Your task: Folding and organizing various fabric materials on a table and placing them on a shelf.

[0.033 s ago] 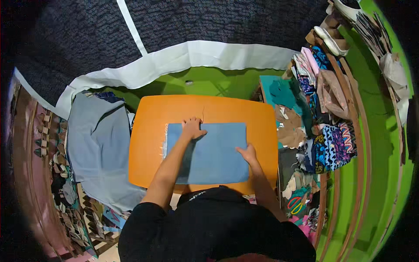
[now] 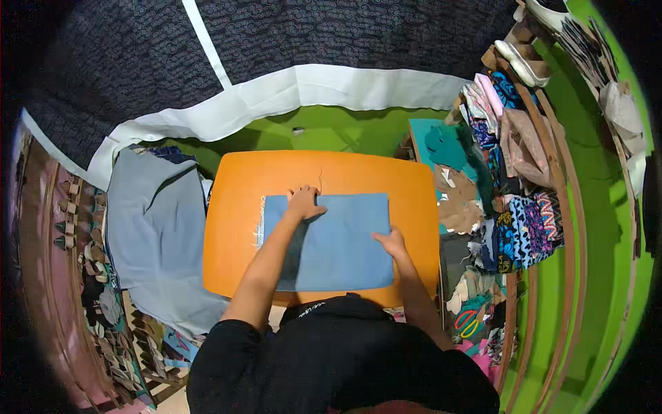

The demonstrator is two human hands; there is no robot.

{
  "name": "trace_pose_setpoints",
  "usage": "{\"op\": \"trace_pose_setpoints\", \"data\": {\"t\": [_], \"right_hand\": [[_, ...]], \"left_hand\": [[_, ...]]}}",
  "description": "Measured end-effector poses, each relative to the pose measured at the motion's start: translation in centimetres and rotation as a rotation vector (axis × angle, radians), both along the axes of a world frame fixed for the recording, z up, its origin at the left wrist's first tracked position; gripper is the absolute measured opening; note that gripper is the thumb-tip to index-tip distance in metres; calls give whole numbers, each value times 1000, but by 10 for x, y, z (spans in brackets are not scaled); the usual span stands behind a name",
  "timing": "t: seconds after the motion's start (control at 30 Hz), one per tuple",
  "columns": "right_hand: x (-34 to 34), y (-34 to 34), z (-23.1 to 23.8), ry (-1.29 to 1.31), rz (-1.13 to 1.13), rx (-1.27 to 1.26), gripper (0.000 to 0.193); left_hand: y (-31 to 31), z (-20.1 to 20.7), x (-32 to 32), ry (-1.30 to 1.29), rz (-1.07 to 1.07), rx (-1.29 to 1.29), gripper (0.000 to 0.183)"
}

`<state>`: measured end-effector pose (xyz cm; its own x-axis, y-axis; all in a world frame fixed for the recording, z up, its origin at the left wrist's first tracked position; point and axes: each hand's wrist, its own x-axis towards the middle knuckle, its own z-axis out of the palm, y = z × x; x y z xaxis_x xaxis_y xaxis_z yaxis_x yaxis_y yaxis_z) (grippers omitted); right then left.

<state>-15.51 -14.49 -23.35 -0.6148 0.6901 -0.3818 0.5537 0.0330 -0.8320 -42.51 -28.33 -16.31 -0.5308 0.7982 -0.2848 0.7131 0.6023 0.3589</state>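
So from my end, the blue cloth (image 2: 352,248) is lying flat in the middle of the orange table (image 2: 234,183), with white frayed stuff along its left edge and a loose thread (image 2: 321,178) just past its far edge. The left hand (image 2: 303,204) is on that far edge, palm down, fingers spread. The right hand (image 2: 392,243) has its thumb on the cloth's right edge, but I can't tell if it's pinching, since the fingers don't show properly.

Lots of clutter here: grey fabric (image 2: 155,214) draped left of the table, teal cloth (image 2: 445,145) and brown scraps (image 2: 458,207) just off its right side, patterned cloths (image 2: 527,231) further right, scissors (image 2: 468,323) with red and yellow handles off its near right corner. A dark patterned sheet (image 2: 331,34) with a white border hangs beyond the table.

What bugs me: the left forearm blocks the cloth's left part, a dark shadow sits beside it, and the black shirt (image 2: 345,359) hides some of the table's near edge. The bits left of the table are too small and dim to sort out.
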Motion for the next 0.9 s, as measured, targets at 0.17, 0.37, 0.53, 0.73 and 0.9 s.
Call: {"op": "trace_pose_setpoints", "data": {"t": [0.17, 0.37, 0.53, 0.73, 0.9], "right_hand": [[-8, -12, 45, 226, 50, 41, 38], [-38, -36, 156, 363, 248, 142, 42], [-32, -18, 158, 420, 261, 2, 45], [-13, -2, 169, -83, 302, 288, 48], [-39, 11, 241, 272, -67, 861, 34]], "left_hand": [[8, 32, 8, -115, -229, 190, 87], [43, 70, 3, -731, -412, 292, 85], [49, 118, -14, -786, -428, 19, 53], [43, 139, -28, -722, -434, 220, 42], [46, 219, -40, -655, -347, 650, 32]]}}
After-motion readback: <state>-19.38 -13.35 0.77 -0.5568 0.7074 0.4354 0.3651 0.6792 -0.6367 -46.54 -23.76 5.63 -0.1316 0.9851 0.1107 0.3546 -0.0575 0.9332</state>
